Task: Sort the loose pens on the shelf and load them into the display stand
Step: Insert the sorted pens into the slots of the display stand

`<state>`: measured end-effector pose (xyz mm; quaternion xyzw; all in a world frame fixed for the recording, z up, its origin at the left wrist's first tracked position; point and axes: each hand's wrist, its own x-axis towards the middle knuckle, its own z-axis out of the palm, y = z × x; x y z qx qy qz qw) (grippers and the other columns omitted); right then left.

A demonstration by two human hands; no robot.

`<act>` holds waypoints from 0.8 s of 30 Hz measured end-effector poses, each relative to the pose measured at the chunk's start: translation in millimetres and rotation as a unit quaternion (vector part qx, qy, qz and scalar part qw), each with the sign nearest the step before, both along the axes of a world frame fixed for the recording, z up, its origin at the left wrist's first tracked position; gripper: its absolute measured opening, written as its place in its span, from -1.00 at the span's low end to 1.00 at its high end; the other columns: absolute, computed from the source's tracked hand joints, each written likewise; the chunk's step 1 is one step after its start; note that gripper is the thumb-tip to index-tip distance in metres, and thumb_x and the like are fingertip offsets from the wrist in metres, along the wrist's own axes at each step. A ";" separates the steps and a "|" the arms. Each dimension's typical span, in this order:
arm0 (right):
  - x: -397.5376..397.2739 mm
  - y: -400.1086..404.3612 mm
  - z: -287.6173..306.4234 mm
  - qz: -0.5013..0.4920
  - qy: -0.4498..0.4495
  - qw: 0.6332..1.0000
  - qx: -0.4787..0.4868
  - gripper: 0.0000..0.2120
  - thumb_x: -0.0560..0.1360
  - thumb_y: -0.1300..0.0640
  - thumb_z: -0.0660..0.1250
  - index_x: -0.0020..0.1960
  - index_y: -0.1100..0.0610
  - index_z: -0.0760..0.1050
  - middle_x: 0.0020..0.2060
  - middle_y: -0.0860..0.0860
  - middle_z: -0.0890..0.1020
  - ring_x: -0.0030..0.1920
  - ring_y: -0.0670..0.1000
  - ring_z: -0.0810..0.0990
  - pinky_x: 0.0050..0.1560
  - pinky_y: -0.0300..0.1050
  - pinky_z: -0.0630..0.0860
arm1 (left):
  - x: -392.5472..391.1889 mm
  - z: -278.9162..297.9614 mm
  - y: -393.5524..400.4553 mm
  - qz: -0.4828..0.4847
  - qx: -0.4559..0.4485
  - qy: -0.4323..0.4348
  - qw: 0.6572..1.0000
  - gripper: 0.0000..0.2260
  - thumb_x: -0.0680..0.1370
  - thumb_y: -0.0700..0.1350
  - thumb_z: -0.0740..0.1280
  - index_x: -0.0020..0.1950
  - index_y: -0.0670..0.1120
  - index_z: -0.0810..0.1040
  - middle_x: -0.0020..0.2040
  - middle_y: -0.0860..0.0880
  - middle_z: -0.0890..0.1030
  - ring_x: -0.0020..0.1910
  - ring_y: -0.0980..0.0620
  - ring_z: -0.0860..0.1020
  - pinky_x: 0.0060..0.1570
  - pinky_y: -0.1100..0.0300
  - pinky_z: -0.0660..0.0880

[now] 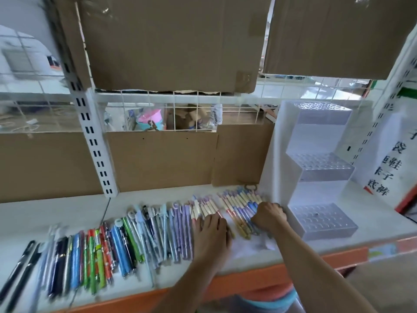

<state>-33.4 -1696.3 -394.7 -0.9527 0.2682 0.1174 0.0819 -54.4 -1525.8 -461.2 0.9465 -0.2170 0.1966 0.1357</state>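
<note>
A long row of loose pens (135, 242) lies side by side on the white shelf (56, 213), running from black ones at the left through green, blue and purple to cream-and-pastel ones (237, 203) at the right. My left hand (211, 231) rests flat on the pens near the purple group, fingers straight. My right hand (269, 214) has its fingers curled around a bunch of the pastel pens beside the stand. The clear three-tier display stand (320, 168) stands at the right, its hole grids holding no pens.
Cardboard sheets (158, 159) line the back of the shelf and large cardboard boxes (173, 41) sit on the wire rack above. A white slotted upright (94, 141) stands at the back left. The shelf's front edge (248, 281) is orange.
</note>
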 end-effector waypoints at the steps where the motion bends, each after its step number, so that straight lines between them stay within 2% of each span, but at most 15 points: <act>1: -2.0 -1.8 -1.1 -0.003 -0.011 1.000 0.015 -0.59 0.48 0.13 0.25 0.31 0.19 0.41 0.29 0.20 0.46 0.29 0.20 0.43 0.20 -0.06 0.42 | 0.1 1.9 -0.5 0.000 -0.006 -0.015 1.000 -0.74 0.51 0.01 0.07 -0.11 0.00 0.54 -0.12 0.04 0.54 -0.05 0.03 0.52 0.18 -0.03 0.46; 3: -5.8 -4.9 -3.7 0.001 -0.033 0.999 0.031 -0.62 0.52 0.16 0.22 0.32 0.24 0.39 0.28 0.19 0.48 0.29 0.18 0.45 0.19 -0.08 0.43 | 1.3 2.8 -1.2 -0.011 -0.006 -0.027 1.000 -0.87 0.43 0.04 0.26 -0.16 0.04 0.55 -0.13 0.07 0.57 -0.10 0.05 0.56 0.12 0.00 0.51; 6: -19.0 -5.2 -7.8 0.030 -0.061 0.997 0.028 -0.64 0.55 0.19 0.17 0.31 0.30 0.35 0.27 0.21 0.48 0.29 0.18 0.46 0.21 -0.08 0.41 | 5.7 -7.0 1.5 -0.020 0.000 -0.065 0.998 -0.81 0.41 0.03 0.26 -0.07 0.00 0.57 0.00 0.03 0.60 -0.03 0.02 0.56 0.14 0.01 0.38; 9: -30.3 -9.8 -8.1 0.046 -0.076 0.995 0.035 -0.70 0.58 0.20 0.10 0.26 0.28 0.35 0.18 0.20 0.52 0.26 0.20 0.48 0.18 -0.03 0.42 | 10.2 -5.3 -6.3 -0.021 -0.020 -0.093 0.995 -0.84 0.42 -0.05 0.37 -0.04 -0.01 0.51 0.01 0.00 0.56 -0.03 -0.02 0.52 0.02 0.03 0.35; 11: -34.4 -14.2 -1.2 0.046 -0.107 0.992 0.057 -0.77 0.57 0.17 0.10 0.19 0.22 0.38 0.03 0.20 0.54 0.20 0.22 0.51 0.11 0.00 0.45 | 13.0 6.7 -21.8 -0.030 -0.118 -0.064 0.991 -0.83 0.46 0.01 0.29 -0.06 -0.05 0.51 -0.06 -0.04 0.56 -0.09 -0.05 0.53 -0.11 0.06 0.45; 12: -36.8 -15.4 4.4 0.046 -0.131 0.988 0.069 -0.80 0.57 0.16 0.12 0.15 0.18 0.37 0.04 0.24 0.54 0.18 0.24 0.52 0.07 0.00 0.45 | 14.3 16.9 -32.6 -0.035 -0.204 -0.007 0.978 -0.76 0.47 0.06 0.24 -0.07 -0.10 0.51 -0.11 -0.06 0.55 -0.12 -0.07 0.53 -0.14 0.09 0.47; 13: -40.4 -15.3 10.2 0.050 -0.155 0.983 0.079 -0.83 0.56 0.16 0.13 0.12 0.18 0.35 0.08 0.27 0.55 0.16 0.27 0.52 0.03 0.00 0.45 | 16.0 31.7 -43.6 -0.034 -0.296 0.087 0.951 -0.69 0.49 0.12 0.25 -0.09 -0.14 0.50 -0.16 -0.06 0.53 -0.14 -0.06 0.52 -0.14 0.16 0.45; 14: -44.7 -14.5 15.5 0.053 -0.174 0.980 0.084 -0.81 0.55 0.16 0.14 0.13 0.21 0.34 0.11 0.29 0.55 0.14 0.28 0.52 0.00 0.00 0.44 | 17.3 47.3 -54.9 -0.030 -0.374 0.199 0.905 -0.63 0.47 0.18 0.29 -0.13 -0.14 0.48 -0.22 -0.02 0.51 -0.18 -0.03 0.50 -0.19 0.27 0.41; 16: -53.0 -11.7 22.6 0.081 -0.192 0.975 0.073 -0.73 0.54 0.18 0.15 0.21 0.24 0.33 0.12 0.29 0.55 0.12 0.27 0.53 -0.05 -0.01 0.42 | 18.4 71.2 -76.0 -0.040 -0.488 0.367 0.791 -0.60 0.42 0.24 0.36 -0.29 -0.10 0.49 -0.41 0.07 0.49 -0.34 0.05 0.45 -0.38 0.34 0.32; 18: -57.8 -9.2 23.2 0.115 -0.185 0.974 0.063 -0.61 0.55 0.19 0.16 0.36 0.22 0.26 0.15 0.26 0.55 0.13 0.23 0.54 -0.04 -0.03 0.41 | 21.5 80.9 -91.3 -0.043 -0.574 0.450 0.683 -0.71 0.48 0.06 0.39 -0.38 -0.06 0.55 -0.54 0.08 0.50 -0.49 0.11 0.45 -0.48 0.33 0.33; 20: -61.2 -9.4 19.0 0.120 -0.162 0.976 0.082 -0.51 0.54 0.20 0.18 0.44 0.19 0.17 0.17 0.24 0.55 0.14 0.21 0.54 0.00 -0.04 0.41 | 22.7 83.9 -104.7 -0.038 -0.675 0.480 0.559 -0.91 0.49 -0.14 0.40 -0.16 -0.14 0.54 -0.48 -0.02 0.57 -0.51 0.10 0.54 -0.51 0.35 0.42; 21: -61.4 -9.0 16.9 0.121 -0.160 0.975 0.100 -0.55 0.53 0.19 0.19 0.39 0.21 0.22 0.17 0.22 0.55 0.14 0.21 0.54 0.01 -0.04 0.41 | 22.5 84.5 -107.7 -0.036 -0.716 0.478 0.507 -0.92 0.50 -0.20 0.38 -0.09 -0.17 0.49 -0.45 -0.05 0.58 -0.49 0.08 0.58 -0.48 0.31 0.48; 22: -62.1 -11.2 15.1 0.118 -0.162 0.973 0.112 -0.64 0.53 0.17 0.22 0.30 0.21 0.29 0.16 0.21 0.55 0.14 0.20 0.54 0.01 -0.05 0.40 | 23.4 83.8 -110.1 -0.037 -0.738 0.468 0.486 -0.92 0.52 -0.23 0.35 -0.10 -0.18 0.46 -0.47 -0.05 0.57 -0.47 0.06 0.59 -0.46 0.28 0.51; 23: -64.0 -14.0 14.4 0.114 -0.159 0.973 0.119 -0.71 0.53 0.12 0.25 0.19 0.20 0.34 0.15 0.18 0.55 0.13 0.18 0.53 0.01 -0.07 0.39 | 24.2 86.7 -111.1 -0.040 -0.744 0.451 0.492 -0.91 0.54 -0.24 0.34 -0.13 -0.16 0.44 -0.48 -0.03 0.56 -0.46 0.07 0.59 -0.44 0.27 0.52; 24: -65.3 -18.4 12.5 0.111 -0.162 0.972 0.131 -0.72 0.52 0.06 0.30 0.13 0.18 0.37 0.14 0.16 0.54 0.13 0.15 0.52 0.01 -0.09 0.38 | 26.6 88.3 -110.4 -0.042 -0.728 0.425 0.536 -0.89 0.54 -0.22 0.33 -0.15 -0.13 0.43 -0.46 -0.01 0.56 -0.44 0.08 0.59 -0.40 0.27 0.52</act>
